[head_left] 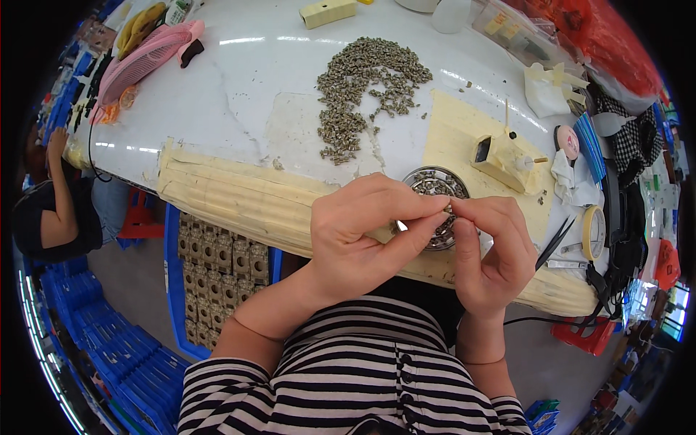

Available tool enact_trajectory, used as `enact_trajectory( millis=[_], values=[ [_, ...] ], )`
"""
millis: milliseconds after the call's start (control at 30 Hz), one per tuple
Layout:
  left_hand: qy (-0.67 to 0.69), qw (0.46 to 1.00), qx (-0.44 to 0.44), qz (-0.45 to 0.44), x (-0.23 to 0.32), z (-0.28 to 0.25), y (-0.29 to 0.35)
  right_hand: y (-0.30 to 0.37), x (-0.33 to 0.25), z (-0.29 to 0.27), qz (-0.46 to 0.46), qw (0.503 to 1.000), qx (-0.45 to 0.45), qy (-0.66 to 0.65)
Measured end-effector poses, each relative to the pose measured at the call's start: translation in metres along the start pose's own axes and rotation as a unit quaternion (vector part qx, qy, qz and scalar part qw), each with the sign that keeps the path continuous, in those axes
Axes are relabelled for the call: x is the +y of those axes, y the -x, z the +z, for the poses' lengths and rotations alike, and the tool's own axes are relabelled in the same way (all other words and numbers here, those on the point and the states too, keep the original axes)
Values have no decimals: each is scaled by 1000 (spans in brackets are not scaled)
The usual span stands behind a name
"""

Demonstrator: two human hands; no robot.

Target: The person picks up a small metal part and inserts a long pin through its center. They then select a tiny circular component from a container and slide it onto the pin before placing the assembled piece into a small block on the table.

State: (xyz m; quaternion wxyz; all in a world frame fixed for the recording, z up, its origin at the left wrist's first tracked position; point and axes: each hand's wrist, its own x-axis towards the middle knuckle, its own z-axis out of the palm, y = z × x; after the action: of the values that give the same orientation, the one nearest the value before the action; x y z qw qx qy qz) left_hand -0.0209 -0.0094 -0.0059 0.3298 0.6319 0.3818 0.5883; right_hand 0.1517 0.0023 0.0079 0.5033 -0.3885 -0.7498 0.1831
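Note:
My left hand point(377, 228) and my right hand point(493, 243) meet fingertip to fingertip above a round metal dish point(466, 190) at the table's front edge. Both hands are closed in a pinch; what sits between the fingertips is too small to make out. Inside the dish lie many small metal parts point(433, 183), partly hidden by my fingers. Beyond my hands a large curved pile of small metal pieces point(344, 94) is spread on the white table point(239, 109).
Padded cream tape point(232, 192) covers the table's front edge. To the right are a tape-wrapped block point(500, 163), dark tweezers point(555, 243) and a tape roll point(594, 232). A pink fan point(148, 61) stands left. Below, a blue crate point(174, 290) holds metal blocks. Another person point(61, 210) sits far left.

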Motion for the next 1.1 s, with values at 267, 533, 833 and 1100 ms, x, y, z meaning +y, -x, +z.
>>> enact_trajectory(
  millis=[267,533,833,1100],
  values=[
    [-27,999,6,23,-2,2,0,1,1,0,-5,1000,3,3],
    [-31,1000,0,3,1,2,0,0,0,1,-22,1000,14,17],
    [-18,999,26,3,-2,5,0,0,2,1,13,1000,-6,-3],
    [-35,999,-1,0,1,4,2,2,1,-2,77,994,-24,-75]
  ],
)
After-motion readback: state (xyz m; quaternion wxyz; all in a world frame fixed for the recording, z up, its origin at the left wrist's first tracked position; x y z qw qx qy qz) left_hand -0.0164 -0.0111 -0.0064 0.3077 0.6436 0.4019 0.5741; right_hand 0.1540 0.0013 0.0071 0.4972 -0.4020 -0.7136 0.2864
